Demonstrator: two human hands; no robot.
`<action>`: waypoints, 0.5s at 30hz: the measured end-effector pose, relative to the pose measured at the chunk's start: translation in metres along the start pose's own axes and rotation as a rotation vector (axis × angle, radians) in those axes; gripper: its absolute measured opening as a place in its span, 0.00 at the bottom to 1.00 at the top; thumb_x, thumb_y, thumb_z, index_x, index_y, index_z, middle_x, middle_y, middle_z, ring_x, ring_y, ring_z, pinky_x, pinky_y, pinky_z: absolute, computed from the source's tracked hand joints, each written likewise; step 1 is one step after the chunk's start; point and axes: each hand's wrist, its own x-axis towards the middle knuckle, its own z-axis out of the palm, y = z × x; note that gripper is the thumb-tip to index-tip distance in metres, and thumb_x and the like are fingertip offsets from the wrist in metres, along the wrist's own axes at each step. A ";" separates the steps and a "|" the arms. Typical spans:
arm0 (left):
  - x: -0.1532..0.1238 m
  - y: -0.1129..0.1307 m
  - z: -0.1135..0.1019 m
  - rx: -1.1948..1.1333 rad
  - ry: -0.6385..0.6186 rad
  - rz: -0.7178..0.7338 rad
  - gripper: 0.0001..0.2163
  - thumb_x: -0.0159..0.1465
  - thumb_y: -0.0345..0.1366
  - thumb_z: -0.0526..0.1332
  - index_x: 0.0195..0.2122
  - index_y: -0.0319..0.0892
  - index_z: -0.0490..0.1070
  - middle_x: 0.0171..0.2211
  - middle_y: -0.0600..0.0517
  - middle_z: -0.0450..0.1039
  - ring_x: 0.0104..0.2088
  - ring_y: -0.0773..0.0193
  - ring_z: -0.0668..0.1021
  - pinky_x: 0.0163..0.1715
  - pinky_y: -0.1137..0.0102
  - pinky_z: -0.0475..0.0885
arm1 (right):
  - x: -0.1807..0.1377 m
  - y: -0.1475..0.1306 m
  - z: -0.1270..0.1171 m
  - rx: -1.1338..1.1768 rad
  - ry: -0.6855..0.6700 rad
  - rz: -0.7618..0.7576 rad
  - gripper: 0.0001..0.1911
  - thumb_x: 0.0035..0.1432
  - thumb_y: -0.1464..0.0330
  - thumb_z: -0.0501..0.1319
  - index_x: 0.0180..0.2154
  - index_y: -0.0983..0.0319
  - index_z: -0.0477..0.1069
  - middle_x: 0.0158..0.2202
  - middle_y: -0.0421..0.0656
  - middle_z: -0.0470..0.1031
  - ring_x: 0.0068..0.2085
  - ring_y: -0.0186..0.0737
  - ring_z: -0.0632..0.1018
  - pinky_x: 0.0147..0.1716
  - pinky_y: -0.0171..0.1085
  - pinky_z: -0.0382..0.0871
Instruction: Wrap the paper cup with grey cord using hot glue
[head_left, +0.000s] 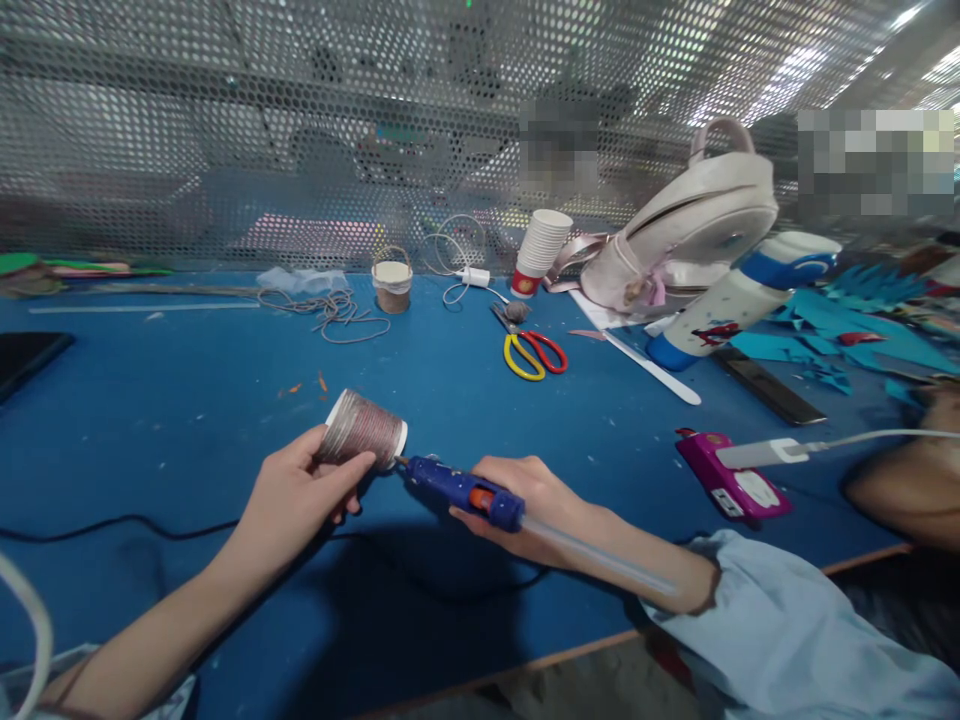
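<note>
string-wrapped cup (365, 430), inside unclear, in grip of left hand (300, 480), glue gun (444, 483) in closed right hand (546, 492)

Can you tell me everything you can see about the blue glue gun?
The glue gun is dark blue and looks like plastic, with an orange part showing in its side. A see-through stick pokes out of its back. The right hand grips it above the table, and its thin nozzle points at the rim of the string-wrapped cup; I can't tell if they touch.
</note>
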 end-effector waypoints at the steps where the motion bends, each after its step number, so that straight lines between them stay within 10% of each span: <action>1: 0.000 0.000 0.000 -0.001 0.001 -0.002 0.17 0.53 0.50 0.68 0.32 0.42 0.72 0.14 0.56 0.72 0.15 0.68 0.70 0.15 0.74 0.65 | 0.000 0.001 0.001 -0.003 0.001 -0.020 0.12 0.65 0.60 0.58 0.32 0.61 0.68 0.27 0.42 0.75 0.26 0.33 0.73 0.26 0.32 0.60; 15: 0.000 0.001 0.000 -0.003 -0.001 0.012 0.16 0.53 0.49 0.68 0.32 0.42 0.72 0.14 0.56 0.72 0.15 0.68 0.70 0.15 0.74 0.66 | -0.002 0.000 0.001 -0.013 0.003 -0.031 0.11 0.64 0.62 0.58 0.32 0.61 0.68 0.26 0.41 0.74 0.25 0.32 0.72 0.24 0.32 0.60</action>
